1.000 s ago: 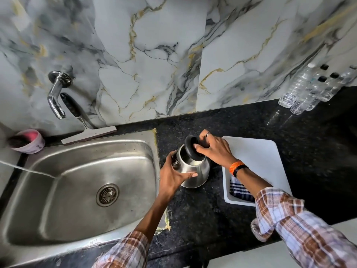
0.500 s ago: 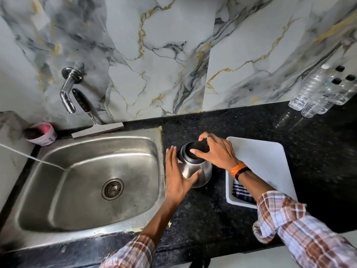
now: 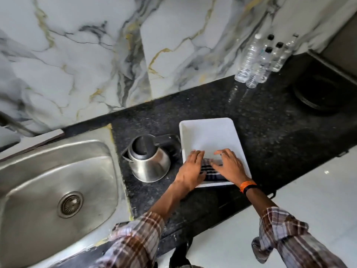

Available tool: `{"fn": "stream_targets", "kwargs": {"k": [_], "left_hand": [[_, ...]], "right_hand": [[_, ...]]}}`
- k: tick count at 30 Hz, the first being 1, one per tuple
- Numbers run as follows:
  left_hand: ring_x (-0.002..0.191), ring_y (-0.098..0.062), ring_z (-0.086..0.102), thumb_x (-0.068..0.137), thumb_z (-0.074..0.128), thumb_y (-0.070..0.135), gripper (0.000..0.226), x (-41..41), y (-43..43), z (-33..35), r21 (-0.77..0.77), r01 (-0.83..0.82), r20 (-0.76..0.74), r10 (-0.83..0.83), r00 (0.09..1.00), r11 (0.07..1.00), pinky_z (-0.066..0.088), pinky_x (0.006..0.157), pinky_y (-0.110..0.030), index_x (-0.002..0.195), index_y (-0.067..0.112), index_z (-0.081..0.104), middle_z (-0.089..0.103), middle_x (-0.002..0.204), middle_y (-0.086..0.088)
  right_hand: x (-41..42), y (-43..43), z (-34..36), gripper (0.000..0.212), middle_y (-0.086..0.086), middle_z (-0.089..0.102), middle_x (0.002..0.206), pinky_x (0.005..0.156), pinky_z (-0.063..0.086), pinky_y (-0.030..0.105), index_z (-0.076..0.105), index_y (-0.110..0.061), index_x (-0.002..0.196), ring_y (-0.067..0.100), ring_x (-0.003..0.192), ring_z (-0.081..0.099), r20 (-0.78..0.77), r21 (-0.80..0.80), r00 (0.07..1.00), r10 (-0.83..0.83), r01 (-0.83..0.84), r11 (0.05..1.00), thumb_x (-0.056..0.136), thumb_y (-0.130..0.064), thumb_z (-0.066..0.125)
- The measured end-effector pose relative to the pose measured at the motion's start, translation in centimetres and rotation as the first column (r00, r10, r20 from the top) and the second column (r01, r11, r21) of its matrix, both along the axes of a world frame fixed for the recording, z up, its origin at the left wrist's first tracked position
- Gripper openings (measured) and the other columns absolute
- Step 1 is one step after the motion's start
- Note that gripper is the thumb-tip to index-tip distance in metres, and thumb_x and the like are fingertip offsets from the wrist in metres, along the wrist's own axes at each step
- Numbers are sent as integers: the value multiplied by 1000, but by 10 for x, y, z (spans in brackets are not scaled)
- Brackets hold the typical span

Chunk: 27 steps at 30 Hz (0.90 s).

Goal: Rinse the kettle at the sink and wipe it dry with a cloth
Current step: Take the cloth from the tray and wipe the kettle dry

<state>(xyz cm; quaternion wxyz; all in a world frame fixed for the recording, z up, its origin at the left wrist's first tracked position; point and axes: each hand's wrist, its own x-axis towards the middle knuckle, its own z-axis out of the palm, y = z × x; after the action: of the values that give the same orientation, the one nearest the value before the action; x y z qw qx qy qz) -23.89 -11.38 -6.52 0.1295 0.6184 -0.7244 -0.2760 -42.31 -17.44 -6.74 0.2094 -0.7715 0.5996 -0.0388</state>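
Note:
The steel kettle (image 3: 152, 165) stands upright on the black counter between the sink and a white tray (image 3: 208, 136). Its black lid is closed and its black handle points toward the tray. A dark striped cloth (image 3: 209, 170) lies at the near end of the tray. My left hand (image 3: 191, 169) rests on the cloth's left side, my right hand (image 3: 229, 167) on its right side. Both lie flat with fingers stretched out, not curled around the cloth. Neither hand touches the kettle.
The steel sink (image 3: 38, 171) with its drain (image 3: 70, 204) fills the left. Several clear plastic bottles (image 3: 258, 60) stand against the marble wall at the back right. A stack of black plates (image 3: 318, 93) sits at the far right. White floor lies beyond the counter's near edge.
Both hands have let go of the kettle and moved right onto the cloth in the tray. The kettle stays on the counter, and the view has swung to the right.

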Motion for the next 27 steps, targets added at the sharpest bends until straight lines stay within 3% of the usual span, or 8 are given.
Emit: {"fn": "stream_targets", "kwargs": {"k": [3,5,9,11,14,19,22,27], "left_hand": [[155,-39,29,98,67,22,86,-17,-26,-14,183,28,111,-49,993,983,27,126,-42,164,4,14,28,166,-21],[146,-42,38,99,65,23,80,-24,-36,-21,189,18,244,-65,968,982,33,120,-47,163,7,20,38,160,-21],[137,-39,47,95,70,32,58,-20,-42,-20,163,-8,275,-37,961,987,40,110,-48,145,10,52,56,143,-17],[129,-40,54,94,72,33,44,-11,-36,-8,127,-27,178,4,984,991,43,104,-45,130,8,65,62,130,-18],[107,-38,66,89,78,29,34,11,-9,13,77,-117,-87,123,989,990,49,89,-40,112,5,71,67,111,-18],[73,8,58,79,89,33,36,57,65,26,137,-319,-445,345,826,938,48,71,-15,96,30,57,66,88,12],[99,10,60,80,89,21,50,72,108,30,79,-506,-597,447,666,859,48,91,-16,112,35,53,64,110,10],[149,-21,38,95,69,33,63,70,164,28,-414,-786,-453,645,616,460,30,125,-33,150,36,39,38,156,6]], "right_hand": [[-9,0,-11,68,4,50,140,107,45,48,51,-26,144,27,136,43,-95,137,995,39,-26,990,84,-50,74],[-9,-1,-15,68,6,51,136,106,44,45,52,-26,143,29,133,44,-70,184,997,44,-31,982,83,-49,76],[-8,-4,-9,40,9,63,112,91,49,39,70,-20,117,30,109,61,117,193,993,31,-54,980,81,-32,83],[-1,-4,1,26,0,67,97,80,53,35,74,-26,96,21,94,67,196,184,980,23,-60,981,76,-38,84],[14,-4,27,39,-16,71,80,64,48,19,70,-37,82,3,76,66,256,281,966,-25,-49,959,59,-68,77],[58,8,66,45,-20,76,101,89,59,31,73,-42,99,2,98,70,418,311,884,209,-356,881,57,-43,87],[105,22,88,41,-14,77,104,90,57,24,73,-36,103,5,102,71,553,319,779,295,-525,789,66,-28,89],[166,50,99,30,-10,76,96,82,55,25,72,-31,98,5,92,70,623,208,711,327,-554,806,74,-20,86]]}}
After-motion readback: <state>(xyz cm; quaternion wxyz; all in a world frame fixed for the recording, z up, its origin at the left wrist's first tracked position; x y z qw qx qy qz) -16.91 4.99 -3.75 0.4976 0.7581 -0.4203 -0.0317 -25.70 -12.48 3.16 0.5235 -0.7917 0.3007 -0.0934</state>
